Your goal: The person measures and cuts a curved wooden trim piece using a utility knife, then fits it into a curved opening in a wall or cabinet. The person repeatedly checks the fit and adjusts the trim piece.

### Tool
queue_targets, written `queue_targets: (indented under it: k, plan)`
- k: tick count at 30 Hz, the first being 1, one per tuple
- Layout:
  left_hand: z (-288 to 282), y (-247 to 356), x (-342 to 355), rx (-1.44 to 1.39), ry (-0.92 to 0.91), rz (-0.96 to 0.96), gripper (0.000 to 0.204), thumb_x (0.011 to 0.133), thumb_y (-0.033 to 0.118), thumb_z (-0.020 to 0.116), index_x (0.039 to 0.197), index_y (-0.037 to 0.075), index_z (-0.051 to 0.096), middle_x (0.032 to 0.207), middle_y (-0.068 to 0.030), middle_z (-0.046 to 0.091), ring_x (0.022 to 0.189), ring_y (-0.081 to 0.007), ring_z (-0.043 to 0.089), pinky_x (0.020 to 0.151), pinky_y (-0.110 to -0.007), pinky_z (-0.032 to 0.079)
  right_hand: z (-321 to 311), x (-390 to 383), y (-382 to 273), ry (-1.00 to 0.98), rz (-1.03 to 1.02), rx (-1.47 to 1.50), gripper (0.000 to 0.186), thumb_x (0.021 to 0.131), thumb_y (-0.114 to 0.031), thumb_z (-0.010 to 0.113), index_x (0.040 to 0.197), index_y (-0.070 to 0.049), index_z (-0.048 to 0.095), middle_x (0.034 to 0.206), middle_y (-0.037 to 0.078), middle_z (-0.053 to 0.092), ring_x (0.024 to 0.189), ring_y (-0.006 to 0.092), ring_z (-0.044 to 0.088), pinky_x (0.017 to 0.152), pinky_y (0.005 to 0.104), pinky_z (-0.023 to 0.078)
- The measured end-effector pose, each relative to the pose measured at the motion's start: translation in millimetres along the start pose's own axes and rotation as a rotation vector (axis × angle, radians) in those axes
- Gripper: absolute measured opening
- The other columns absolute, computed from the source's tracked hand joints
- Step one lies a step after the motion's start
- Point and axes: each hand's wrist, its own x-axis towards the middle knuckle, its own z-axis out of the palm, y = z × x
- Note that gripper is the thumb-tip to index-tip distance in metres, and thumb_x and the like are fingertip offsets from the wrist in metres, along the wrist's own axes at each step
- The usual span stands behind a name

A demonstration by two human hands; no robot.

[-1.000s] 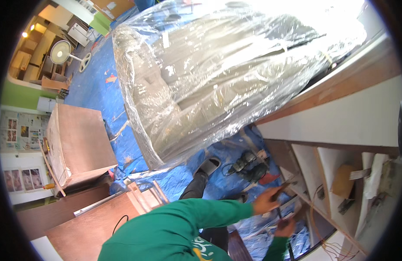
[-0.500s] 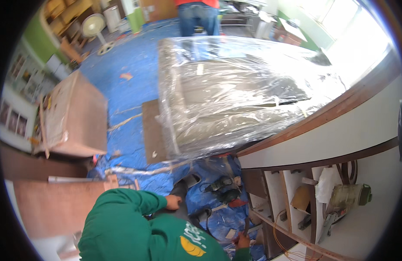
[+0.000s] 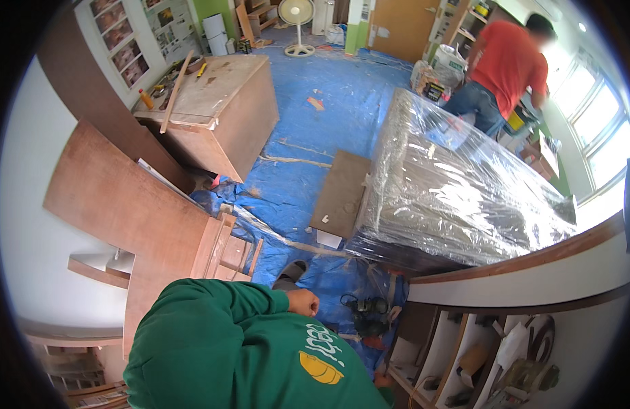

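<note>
My left hand (image 3: 303, 303) is in front of my green sweatshirt (image 3: 212, 341), its fingers curled in and nothing showing from them. Below it, one dark shoe (image 3: 289, 274) stands on the blue tarp (image 3: 308, 129). Low at my right side, only part of my right hand (image 3: 382, 377) shows, close to the edge of an open shelf unit (image 3: 458, 354). Its fingers are hidden, so I cannot see whether it holds anything. Dark green power tools (image 3: 369, 312) lie on the tarp between my hands and the shelf.
Furniture under clear plastic (image 3: 458, 191) fills the right, a brown board (image 3: 341, 191) beside it. A large wooden box (image 3: 223, 112) stands left, tools on top. Nearer are a curved wooden panel (image 3: 117, 198) and wood strips (image 3: 233, 252). A person in red (image 3: 509, 65) bends beyond the plastic.
My view has swung, showing more of the left side and the far room. My left hand has come away from my leg. My right hand is more hidden. The person in red appears further right.
</note>
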Motion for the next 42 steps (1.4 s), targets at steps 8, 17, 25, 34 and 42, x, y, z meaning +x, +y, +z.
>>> queue_targets:
  k: [8, 17, 25, 34, 42]
  plan:
    - [-54.3, -35.3, -24.3, -0.022, 0.153, -0.014, 0.057, 0.098, 0.055, 0.056, 0.076, 0.003, 0.068, 0.076, -0.0185, 0.067, 0.074, -0.0379, 0.065, 0.07, -0.048, 0.049, 14.9, -20.2, -78.1, 0.035, -0.336, -0.046, 0.031, 0.09, -0.017, 0.072, 0.11, 0.003, 0.058, 0.088, 0.018, 0.06, 0.07, 0.0275, 0.056, 0.068, 0.0512, 0.047]
    - [-208.5, -153.1, -67.1, -0.07, 0.048, -0.024, 0.046, 0.099, 0.043, 0.056, 0.088, 0.002, 0.074, 0.084, -0.0206, 0.069, 0.077, -0.0384, 0.067, 0.078, -0.047, 0.052, 127.7, -134.7, -383.5, -0.07, -0.862, 0.102, 0.059, 0.089, -0.012, 0.074, 0.141, 0.003, 0.051, 0.119, 0.011, 0.059, 0.104, 0.0198, 0.059, 0.086, 0.033, 0.05]
    - [-316.6, -176.8, -137.3, -0.214, 0.474, 0.21, 0.022, 0.096, 0.019, 0.063, 0.105, 0.0, 0.069, 0.091, -0.0136, 0.07, 0.087, -0.0281, 0.07, 0.083, -0.04, 0.054, 225.6, -222.5, -631.1, -0.337, -0.936, 0.172, 0.056, 0.093, -0.01, 0.07, 0.143, 0.002, 0.049, 0.106, 0.008, 0.063, 0.081, 0.0144, 0.064, 0.073, 0.0295, 0.055]
    - [-400.3, -146.9, -168.1, -0.639, 0.826, 0.018, 0.04, 0.104, 0.035, 0.058, 0.085, 0.001, 0.067, 0.081, -0.008, 0.068, 0.081, -0.0159, 0.066, 0.078, -0.033, 0.051, 288.0, -290.8, -778.6, -0.654, -0.66, 0.462, 0.03, 0.101, -0.036, 0.062, 0.102, -0.008, 0.051, 0.085, 0.006, 0.056, 0.06, 0.0214, 0.067, 0.054, 0.0354, 0.055]
    - [-535.4, -145.2, -98.9, -0.667, 0.874, -0.174, 0.057, 0.096, 0.05, 0.068, 0.118, -0.003, 0.062, 0.1, -0.0092, 0.073, 0.087, -0.0165, 0.071, 0.072, -0.03, 0.054, 333.9, -269.2, -898.4, -0.831, -0.643, 0.417, 0.037, 0.101, -0.044, 0.06, 0.116, -0.011, 0.05, 0.094, 0.007, 0.059, 0.067, 0.0239, 0.068, 0.057, 0.04, 0.058]
